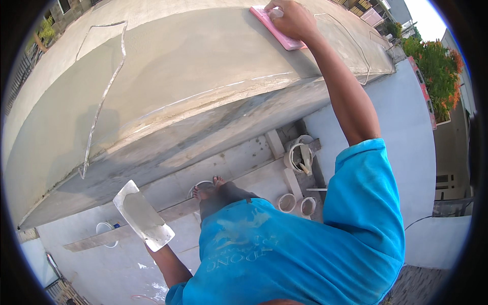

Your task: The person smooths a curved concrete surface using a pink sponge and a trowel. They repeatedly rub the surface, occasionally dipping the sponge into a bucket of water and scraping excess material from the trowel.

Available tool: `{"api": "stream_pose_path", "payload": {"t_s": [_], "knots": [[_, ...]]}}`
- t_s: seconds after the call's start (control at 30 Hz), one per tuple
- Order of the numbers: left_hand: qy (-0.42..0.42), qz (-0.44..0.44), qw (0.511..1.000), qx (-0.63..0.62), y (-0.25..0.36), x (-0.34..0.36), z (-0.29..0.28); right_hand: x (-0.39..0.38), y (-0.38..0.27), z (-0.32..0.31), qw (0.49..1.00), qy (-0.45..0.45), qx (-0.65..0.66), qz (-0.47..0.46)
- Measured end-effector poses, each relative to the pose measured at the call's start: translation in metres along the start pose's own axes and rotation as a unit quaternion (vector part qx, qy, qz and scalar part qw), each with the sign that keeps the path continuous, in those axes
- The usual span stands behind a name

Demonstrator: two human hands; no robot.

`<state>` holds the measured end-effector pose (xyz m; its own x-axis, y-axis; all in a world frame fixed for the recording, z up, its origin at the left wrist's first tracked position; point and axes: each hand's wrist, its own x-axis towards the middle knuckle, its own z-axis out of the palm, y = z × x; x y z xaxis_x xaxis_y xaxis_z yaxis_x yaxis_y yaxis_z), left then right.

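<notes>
My right hand is closed on the top of a pink plastering float, which lies against the smooth grey plaster of a broad concrete ledge. That arm is stretched far forward. Low on the left, a white rectangular mortar board is held up, with grey mortar spread over it. It is carried by my left hand, whose fingers are mostly hidden beneath the board. The board is apart from the ledge's front edge.
Bent wires stick up from the ledge on the left and right. My feet stand on a plank. Below are a bucket with tools, smaller buckets and a white pail. A white wall borders the right.
</notes>
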<state>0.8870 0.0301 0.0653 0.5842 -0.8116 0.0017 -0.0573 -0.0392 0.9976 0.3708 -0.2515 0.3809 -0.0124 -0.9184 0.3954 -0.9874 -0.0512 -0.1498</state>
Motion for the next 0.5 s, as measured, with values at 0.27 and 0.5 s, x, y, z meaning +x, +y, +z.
{"api": "stream_pose_path", "payload": {"t_s": [0.27, 0.5], "knots": [[-0.01, -0.037, 0.999, -0.029, -0.015, 0.009, 0.0, -0.094, -0.001, -0.046, 0.992, -0.059, 0.062, -0.093], [-0.028, -0.06, 0.997, -0.045, -0.023, 0.019, 0.001, -0.091, -0.105, -0.014, 0.948, -0.05, 0.143, -0.278]]}}
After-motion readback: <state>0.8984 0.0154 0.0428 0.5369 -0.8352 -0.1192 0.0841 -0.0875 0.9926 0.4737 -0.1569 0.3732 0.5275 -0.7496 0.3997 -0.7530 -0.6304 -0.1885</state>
